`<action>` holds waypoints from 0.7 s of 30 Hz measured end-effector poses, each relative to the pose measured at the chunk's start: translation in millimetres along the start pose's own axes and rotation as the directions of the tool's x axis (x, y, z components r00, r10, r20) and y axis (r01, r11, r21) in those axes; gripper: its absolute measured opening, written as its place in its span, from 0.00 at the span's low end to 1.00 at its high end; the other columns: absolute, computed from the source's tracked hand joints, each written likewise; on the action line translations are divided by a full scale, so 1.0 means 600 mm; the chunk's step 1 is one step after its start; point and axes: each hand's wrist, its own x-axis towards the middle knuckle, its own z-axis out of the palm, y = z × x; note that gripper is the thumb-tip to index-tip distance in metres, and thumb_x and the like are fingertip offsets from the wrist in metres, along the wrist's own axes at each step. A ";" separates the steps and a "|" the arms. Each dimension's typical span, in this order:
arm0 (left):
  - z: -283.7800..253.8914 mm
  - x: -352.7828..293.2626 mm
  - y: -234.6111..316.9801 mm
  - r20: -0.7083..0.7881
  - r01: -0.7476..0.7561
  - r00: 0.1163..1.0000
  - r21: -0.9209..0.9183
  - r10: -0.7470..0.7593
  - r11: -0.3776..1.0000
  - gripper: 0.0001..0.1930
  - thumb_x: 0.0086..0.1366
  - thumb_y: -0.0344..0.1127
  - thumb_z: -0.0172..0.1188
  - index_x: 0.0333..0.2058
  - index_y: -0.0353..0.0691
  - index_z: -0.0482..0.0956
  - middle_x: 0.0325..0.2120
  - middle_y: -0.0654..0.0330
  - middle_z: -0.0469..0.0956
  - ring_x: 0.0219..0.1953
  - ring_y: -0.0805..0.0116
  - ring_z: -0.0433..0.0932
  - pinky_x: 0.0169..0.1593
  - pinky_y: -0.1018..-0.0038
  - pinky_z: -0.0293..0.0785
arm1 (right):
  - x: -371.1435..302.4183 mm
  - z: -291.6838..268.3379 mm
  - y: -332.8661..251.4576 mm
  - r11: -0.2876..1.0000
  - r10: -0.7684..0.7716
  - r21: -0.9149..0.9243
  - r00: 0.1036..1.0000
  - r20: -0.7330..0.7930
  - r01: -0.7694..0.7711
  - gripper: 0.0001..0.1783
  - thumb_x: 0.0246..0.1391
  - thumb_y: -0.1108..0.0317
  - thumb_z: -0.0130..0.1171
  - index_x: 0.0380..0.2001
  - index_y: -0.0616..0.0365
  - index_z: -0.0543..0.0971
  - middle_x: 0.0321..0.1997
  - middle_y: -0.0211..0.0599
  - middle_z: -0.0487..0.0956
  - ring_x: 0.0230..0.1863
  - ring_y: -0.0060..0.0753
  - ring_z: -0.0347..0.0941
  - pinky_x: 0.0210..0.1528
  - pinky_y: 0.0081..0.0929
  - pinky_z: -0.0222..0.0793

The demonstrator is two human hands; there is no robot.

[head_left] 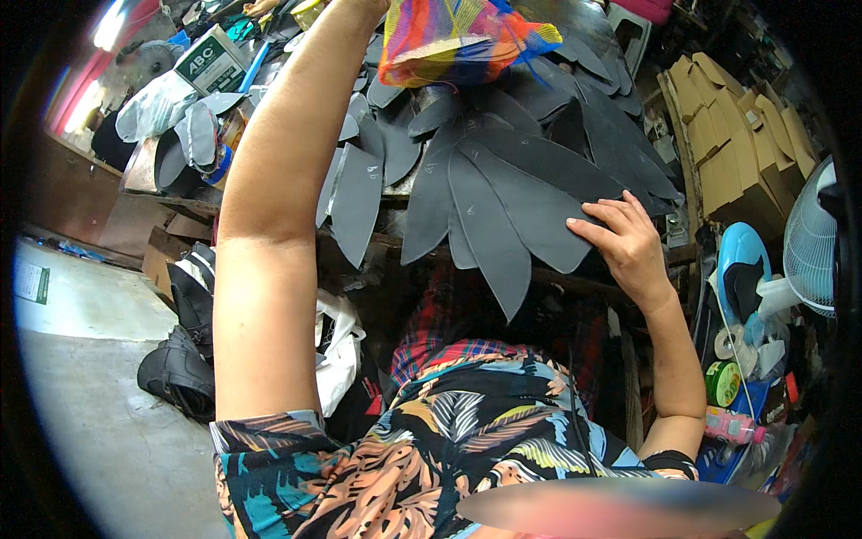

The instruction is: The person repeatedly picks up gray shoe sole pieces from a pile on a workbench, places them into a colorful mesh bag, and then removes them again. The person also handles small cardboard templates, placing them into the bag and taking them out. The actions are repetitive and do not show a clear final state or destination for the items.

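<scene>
My left arm reaches up past the top edge, so its hand is out of the picture. Close to that wrist is a multicoloured mesh bag [449, 49] with flat, pale-edged pieces inside. Below it, dark grey shoe-sole pieces [489, 234] fan out over the near edge of the workbench, overlapping, some with small pale marks. My right hand [628, 247] lies at the right of this fan, fingers spread over the end of one wide sole piece [543, 211]. Whether the thumb reaches under the piece cannot be seen. More sole pieces [355, 193] lie left of the fan.
Folded brown cardboard boxes [736, 144] stand on the right, beside a fan [808, 238] and a blue shelf of small items. Left on the bench are a green-and-white box [211, 63] and a plastic bag [154, 106]. Black shoes [180, 373] sit low on the left.
</scene>
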 end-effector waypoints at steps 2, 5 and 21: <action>0.003 0.007 0.006 -0.017 -0.019 1.000 -0.037 0.018 0.999 0.10 0.66 0.22 0.50 0.45 0.35 0.75 0.35 0.56 0.80 0.35 0.65 0.81 0.42 0.70 0.81 | -0.003 0.005 -0.001 1.000 0.024 0.008 1.000 0.009 -0.024 0.18 0.52 0.75 0.59 0.45 0.44 0.85 0.49 0.37 0.82 0.54 0.45 0.77 0.64 0.52 0.66; 0.012 0.012 0.022 -0.023 -0.053 0.998 -0.108 0.050 0.993 0.10 0.66 0.22 0.51 0.45 0.35 0.75 0.36 0.56 0.80 0.36 0.65 0.81 0.43 0.70 0.81 | -0.004 0.009 0.000 0.998 0.048 0.034 0.999 0.026 -0.049 0.19 0.52 0.76 0.60 0.46 0.44 0.85 0.48 0.37 0.82 0.55 0.46 0.77 0.65 0.52 0.66; 0.098 -0.084 0.100 0.356 0.127 0.923 -0.644 0.148 0.755 0.10 0.66 0.24 0.53 0.46 0.36 0.74 0.37 0.56 0.79 0.38 0.66 0.81 0.45 0.71 0.80 | 0.002 0.003 -0.014 0.997 0.057 -0.050 0.990 0.128 -0.051 0.20 0.56 0.75 0.56 0.51 0.45 0.83 0.53 0.40 0.80 0.59 0.47 0.73 0.67 0.53 0.62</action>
